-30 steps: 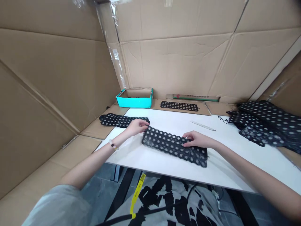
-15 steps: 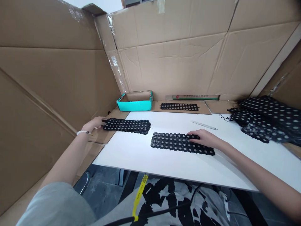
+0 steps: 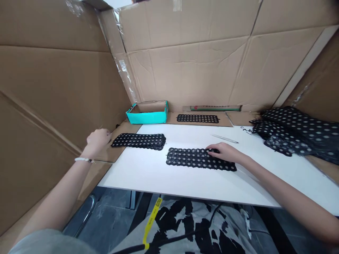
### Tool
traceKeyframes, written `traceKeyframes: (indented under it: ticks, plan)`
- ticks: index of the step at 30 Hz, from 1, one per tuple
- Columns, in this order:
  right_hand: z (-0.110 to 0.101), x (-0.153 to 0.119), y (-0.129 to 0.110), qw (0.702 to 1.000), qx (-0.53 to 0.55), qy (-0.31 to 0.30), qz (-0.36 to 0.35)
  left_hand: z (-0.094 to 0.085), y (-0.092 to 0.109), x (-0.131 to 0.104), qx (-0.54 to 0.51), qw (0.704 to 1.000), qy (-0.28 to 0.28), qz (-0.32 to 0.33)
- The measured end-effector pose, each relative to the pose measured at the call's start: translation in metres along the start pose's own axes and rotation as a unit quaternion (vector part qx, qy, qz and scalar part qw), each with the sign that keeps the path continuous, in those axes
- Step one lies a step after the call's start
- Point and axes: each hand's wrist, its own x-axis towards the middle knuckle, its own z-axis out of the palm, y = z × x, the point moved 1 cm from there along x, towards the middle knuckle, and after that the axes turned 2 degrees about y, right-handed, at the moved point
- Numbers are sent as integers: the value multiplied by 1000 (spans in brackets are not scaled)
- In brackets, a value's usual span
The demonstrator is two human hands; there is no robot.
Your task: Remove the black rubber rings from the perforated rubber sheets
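Observation:
My left hand is raised at the left, just off the end of a stack of black lace-like strips with pale dots. Its fingers are curled together, and whatever may be between them is too small to make out. My right hand rests on another black dotted strip lying flat near the middle of the white board. Thumb and fingers grip that strip at its upper edge, covering part of its right half.
An open turquoise-sided box stands at the back left. One more dotted strip lies on the cardboard behind the board. A white pen-like stick is on the board. Dotted black fabric is heaped at the right. Cardboard walls enclose the area.
My left hand has let go of the left stack's end and moved left, away from it. My right hand stays on its strip. The whole view has shifted slightly.

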Motion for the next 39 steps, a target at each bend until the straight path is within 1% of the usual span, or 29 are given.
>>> traceKeyframes:
  ticks: [1,2,3,4,6,7,8,10,12,13,14,16,17,18,19,20,21,22,23,24,25,26,27,29,31,33,35,37,39]
  plan:
    - [-1,2,-1,1000,4,3,0,-2,20,-6,12,999,18,31]
    - [-1,3,-2,1000,15,6,1,-3,44,-13,-8,994,22,103]
    - [-2,5,-3,999,34,12,1,-1,70,-22,-54,980,6,191]
    - [-3,6,-5,998,59,20,1,3,97,-31,-114,955,-28,274]
    - [-5,7,-9,993,115,38,-3,20,147,-52,-178,897,-127,385]
    - [-6,7,-10,989,138,47,-6,32,169,-62,-186,871,-164,423]
    - [-7,6,-12,986,155,54,-9,44,188,-70,-185,854,-187,449]
    - [-9,3,-13,984,168,60,-13,67,214,-81,-174,832,-220,479]
    - [-10,0,-11,986,162,46,1,81,228,-82,-171,824,-235,487]
    - [-11,-2,-8,988,152,29,15,83,230,-79,-176,821,-244,485]
    - [-11,-3,-5,989,142,5,31,83,230,-75,-184,819,-254,480]
    - [-12,-4,4,989,132,-45,53,74,224,-64,-190,818,-278,465]
    - [-13,-4,10,987,137,-58,53,67,220,-59,-180,821,-286,460]
    - [-15,-3,16,987,146,-54,50,61,214,-54,-158,829,-286,454]
    - [-18,-1,22,987,152,-29,48,54,209,-50,-125,843,-274,447]
    - [-22,1,30,988,145,9,53,49,205,-48,-86,862,-246,435]
    - [-28,3,38,989,117,56,70,44,203,-46,-48,883,-204,420]
    - [-34,4,46,988,65,98,98,42,203,-46,-17,901,-156,405]
    - [-39,5,55,982,-2,123,140,41,206,-48,0,911,-114,396]
    - [-44,6,63,971,-69,130,188,42,212,-52,1,912,-87,401]
    - [-47,6,70,959,-124,114,228,45,221,-57,-12,905,-80,418]
    - [-48,5,76,948,-163,89,259,50,234,-64,-36,891,-89,444]
    - [-48,4,80,941,-189,65,274,56,250,-71,-68,873,-106,472]
    - [-44,2,84,938,-217,49,266,69,285,-85,-117,854,-126,491]
    - [-39,0,85,940,-228,72,242,81,321,-98,-155,839,-167,494]
    - [-36,-2,86,940,-214,110,241,90,350,-106,-187,830,-216,478]
    - [-35,-4,87,941,-172,155,245,95,368,-111,-209,827,-251,458]
    - [-36,-4,87,943,-95,216,234,98,374,-113,-227,822,-274,445]
    - [-35,-4,85,938,29,275,208,102,374,-116,-242,816,-284,442]
